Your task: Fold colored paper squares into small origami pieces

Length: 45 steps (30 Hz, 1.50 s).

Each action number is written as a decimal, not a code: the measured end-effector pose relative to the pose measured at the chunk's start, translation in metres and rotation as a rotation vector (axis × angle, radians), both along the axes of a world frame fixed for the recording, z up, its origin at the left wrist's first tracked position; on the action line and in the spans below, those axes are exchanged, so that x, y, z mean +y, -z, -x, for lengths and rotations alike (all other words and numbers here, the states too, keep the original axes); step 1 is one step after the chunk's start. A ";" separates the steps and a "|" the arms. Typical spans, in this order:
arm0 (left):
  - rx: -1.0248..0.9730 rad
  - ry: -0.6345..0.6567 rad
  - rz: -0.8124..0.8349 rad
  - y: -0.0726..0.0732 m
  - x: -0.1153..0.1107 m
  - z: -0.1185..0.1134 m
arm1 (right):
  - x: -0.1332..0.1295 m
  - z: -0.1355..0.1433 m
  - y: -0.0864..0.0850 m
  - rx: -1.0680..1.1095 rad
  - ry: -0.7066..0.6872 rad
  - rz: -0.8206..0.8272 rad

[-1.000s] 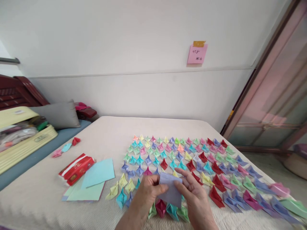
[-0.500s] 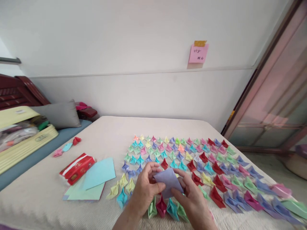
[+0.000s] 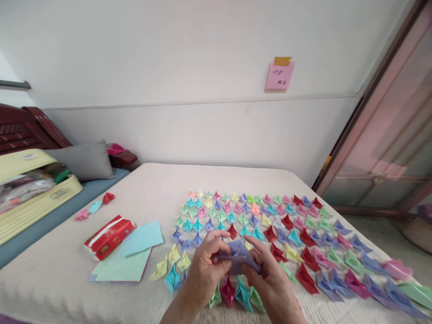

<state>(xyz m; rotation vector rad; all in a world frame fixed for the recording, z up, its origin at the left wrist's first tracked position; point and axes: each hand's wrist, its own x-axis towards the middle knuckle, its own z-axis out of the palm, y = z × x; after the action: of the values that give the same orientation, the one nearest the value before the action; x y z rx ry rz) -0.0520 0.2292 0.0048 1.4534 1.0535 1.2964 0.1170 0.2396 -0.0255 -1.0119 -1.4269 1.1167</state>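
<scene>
A folded lavender paper piece (image 3: pixel 239 253), its layers spread into a boat-like shape, is held up between both hands. My left hand (image 3: pixel 209 261) pinches its left end between thumb and fingers. At its right end, my right hand (image 3: pixel 268 272) grips it the same way, with the index finger raised along the far side. Below and behind my hands, rows of small folded paper boats in many colours cover the cloth; a dark pink boat (image 3: pixel 227 291) and a blue boat (image 3: pixel 243 294) lie just under the hands, partly hidden.
To the left are light blue and green paper sheets (image 3: pixel 124 266) and a red tissue pack (image 3: pixel 110 236). Three small paper pieces (image 3: pixel 95 207) lie farther left. A yellow case (image 3: pixel 37 198) and grey pillow (image 3: pixel 79 162) stand beyond. A pink note (image 3: pixel 280 75) is taped to the wall.
The lavender paper was a flat folded diamond; its layers have now spread and it looks like an opened boat. Both hands stay in nearly the same place.
</scene>
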 end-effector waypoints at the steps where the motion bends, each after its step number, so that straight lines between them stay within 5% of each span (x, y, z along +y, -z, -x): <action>1: -0.006 -0.006 0.005 0.000 0.001 0.000 | -0.001 0.000 0.000 0.002 0.003 -0.008; 7: -0.101 -0.026 0.053 0.002 0.005 -0.001 | -0.004 -0.002 0.002 -0.141 0.100 -0.148; 12: -0.058 -0.027 0.023 -0.001 0.002 -0.002 | -0.002 0.000 -0.005 -0.206 -0.051 -0.238; 19: -0.177 0.112 0.187 -0.003 0.002 -0.001 | -0.002 0.001 -0.010 -0.067 -0.078 0.014; 25: -0.091 0.210 0.296 -0.001 0.003 0.003 | 0.003 -0.005 -0.006 0.082 -0.195 0.274; 34: -0.210 0.111 0.423 0.002 0.006 -0.005 | 0.007 -0.001 0.000 0.209 -0.078 0.350; 45: -0.141 0.036 0.325 -0.001 0.004 -0.002 | 0.008 -0.011 0.008 0.281 -0.028 0.312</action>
<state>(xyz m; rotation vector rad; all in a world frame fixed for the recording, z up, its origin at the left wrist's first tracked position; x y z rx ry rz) -0.0505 0.2330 0.0061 1.1164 1.0820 1.1242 0.1275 0.2474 -0.0334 -1.0037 -1.0661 1.4707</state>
